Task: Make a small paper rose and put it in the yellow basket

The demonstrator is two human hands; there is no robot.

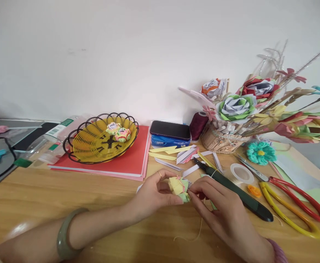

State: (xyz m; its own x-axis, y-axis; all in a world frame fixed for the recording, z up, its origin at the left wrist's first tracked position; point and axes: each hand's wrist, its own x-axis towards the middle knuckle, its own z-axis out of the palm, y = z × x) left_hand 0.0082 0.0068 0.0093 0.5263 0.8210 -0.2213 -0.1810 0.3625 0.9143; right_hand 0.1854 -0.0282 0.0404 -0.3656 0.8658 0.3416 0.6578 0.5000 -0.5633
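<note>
The left hand (151,195) pinches a yellow-and-green paper flower (176,186) between its fingers, above the counter (138,237). The right hand (221,204) has its fingers pressed together at the flower's right edge; what they grip is hidden.

Showing a phone (170,129) lying on a blue packet (169,141) — and paper roses (238,107) standing in a tan pot (219,139).

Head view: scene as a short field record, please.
Left hand: grips folded paper piece, yellow and green
Right hand: fingertips at the piece's right side; exact grip unclear
Basket: yellow, black rim; bears two paper ornaments; on red sheet
Paper strips: loose, beyond the hands
Phone: lying on blue packet
Scissors: red and yellow handles, right of green tool
</note>
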